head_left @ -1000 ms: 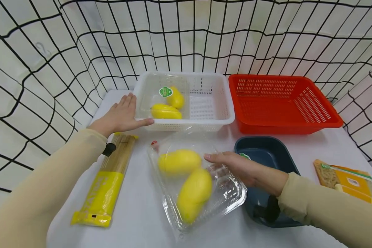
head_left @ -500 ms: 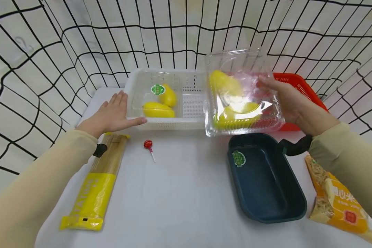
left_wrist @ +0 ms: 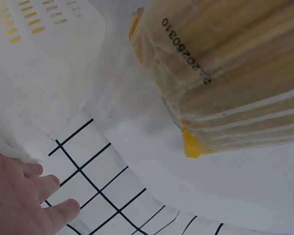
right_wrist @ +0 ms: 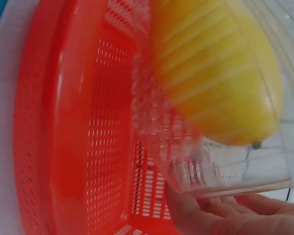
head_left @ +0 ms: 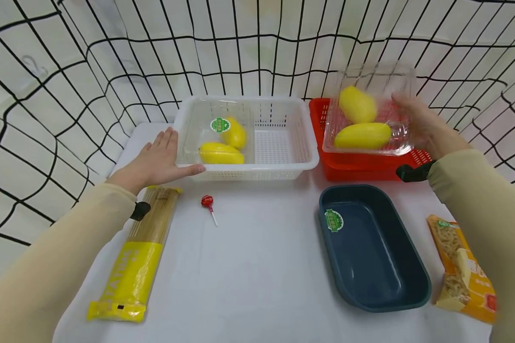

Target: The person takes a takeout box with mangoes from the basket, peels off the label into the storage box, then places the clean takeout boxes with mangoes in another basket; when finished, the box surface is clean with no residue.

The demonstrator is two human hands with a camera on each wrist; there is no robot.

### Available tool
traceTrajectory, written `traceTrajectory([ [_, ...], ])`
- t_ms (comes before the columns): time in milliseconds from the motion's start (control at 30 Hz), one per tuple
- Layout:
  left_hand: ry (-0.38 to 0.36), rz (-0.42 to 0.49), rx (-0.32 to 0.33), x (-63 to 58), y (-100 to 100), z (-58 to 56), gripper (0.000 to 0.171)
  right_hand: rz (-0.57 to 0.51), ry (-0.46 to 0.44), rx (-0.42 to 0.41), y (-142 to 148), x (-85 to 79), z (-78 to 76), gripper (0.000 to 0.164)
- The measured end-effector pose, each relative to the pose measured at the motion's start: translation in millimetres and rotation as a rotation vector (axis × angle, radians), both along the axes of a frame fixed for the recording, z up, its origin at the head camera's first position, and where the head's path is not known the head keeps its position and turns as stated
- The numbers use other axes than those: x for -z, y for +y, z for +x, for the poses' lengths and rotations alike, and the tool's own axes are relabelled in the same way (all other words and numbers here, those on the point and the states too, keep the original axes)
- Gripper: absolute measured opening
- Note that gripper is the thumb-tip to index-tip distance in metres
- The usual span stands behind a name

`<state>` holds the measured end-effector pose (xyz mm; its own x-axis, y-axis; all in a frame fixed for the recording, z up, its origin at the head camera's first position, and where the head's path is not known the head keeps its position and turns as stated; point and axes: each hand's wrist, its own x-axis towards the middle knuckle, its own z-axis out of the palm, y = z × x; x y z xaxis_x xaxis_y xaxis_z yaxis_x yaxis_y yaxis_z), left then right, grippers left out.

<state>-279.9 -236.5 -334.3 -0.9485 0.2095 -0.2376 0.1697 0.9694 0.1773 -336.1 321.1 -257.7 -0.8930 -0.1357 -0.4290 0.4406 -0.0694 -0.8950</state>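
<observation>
My right hand (head_left: 429, 126) grips the right side of a clear plastic clamshell box (head_left: 365, 149) and holds it over the red basket (head_left: 352, 170). Two yellow mangoes (head_left: 362, 136) lie inside the box. In the right wrist view, one mango (right_wrist: 215, 73) shows through the clear wall, and the fingers (right_wrist: 225, 215) are at the box's edge, above the basket. With fingers straight, my left hand (head_left: 156, 157) rests at the left front corner of the white basket (head_left: 257, 168). That basket has another clear box (head_left: 193, 119) in it, with two yellow mangoes (head_left: 221, 153) and a green sticker.
A yellow pack of dry noodles (head_left: 130, 257) lies below the left forearm. Near it is a red lollipop (head_left: 207, 202). A dark blue tray (head_left: 369, 247) stands front right, beside an orange snack bag (head_left: 463, 271) partly hidden by the right sleeve. Black wire mesh (head_left: 257, 52) encloses the table.
My right hand has carried the box of mangoes from the table's middle up and right, over the red basket. The lollipop is now uncovered. My left hand has stayed at the white basket.
</observation>
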Motion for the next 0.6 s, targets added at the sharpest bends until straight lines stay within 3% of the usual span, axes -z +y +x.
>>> traceTrajectory([
  [167,-0.001,0.011,-0.005,1.9,0,1.3,0.13,0.037,-0.028,-0.015,6,3.9,-10.9,0.062],
  [300,-0.001,0.014,-0.009,2.8,0,1.0,0.13,0.102,-0.012,-0.041,15,3.7,-19.1,0.059],
  [500,-0.001,0.013,-0.011,2.8,0,0.5,0.13,0.268,-0.022,-0.147,26,5.9,-26.2,0.057],
  [600,-0.002,0.011,-0.011,2.1,-1,0.8,0.129,0.271,-0.071,-0.17,26,9.4,-28.4,0.057],
])
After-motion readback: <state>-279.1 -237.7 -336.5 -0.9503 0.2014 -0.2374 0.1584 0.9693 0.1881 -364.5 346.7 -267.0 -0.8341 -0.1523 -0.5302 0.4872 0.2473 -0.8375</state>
